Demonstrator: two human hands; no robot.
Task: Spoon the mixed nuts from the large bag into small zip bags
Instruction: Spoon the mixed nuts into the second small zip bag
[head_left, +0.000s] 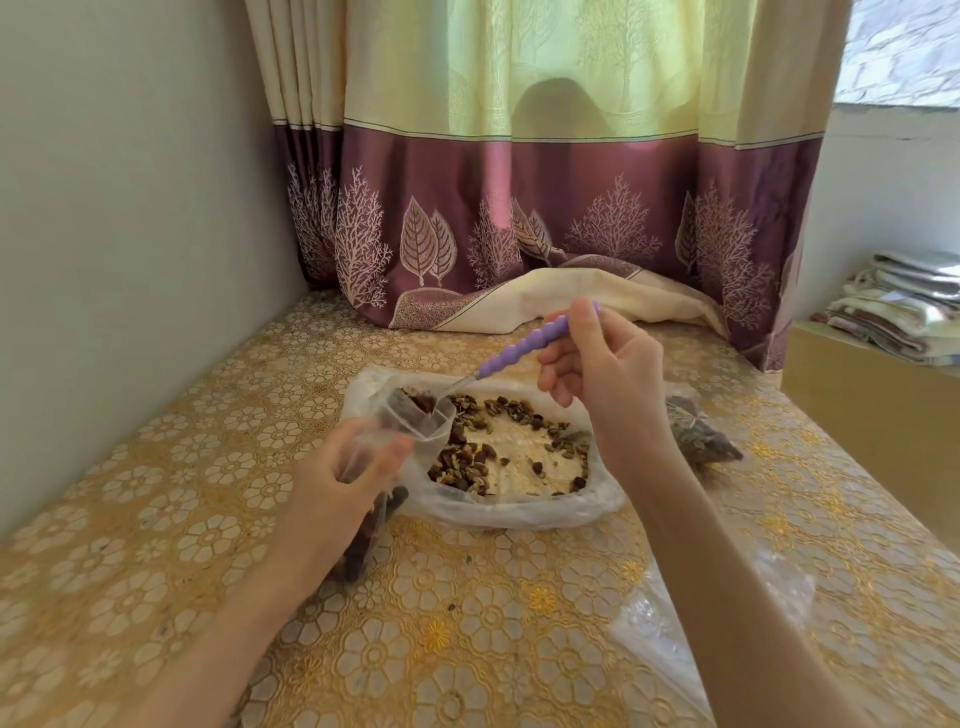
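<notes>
Now 1 spoon (519, 347) pinched in right hand (597, 374), left hand (343, 478) gripping 1 small zip bag (415, 415)

1. Two bare forearms in view, no sleeves up to the frame edge.
2. Left hand (337, 467): no rings, watch or glove.
3. Right hand (608, 379): same, wrist bare too.
</notes>
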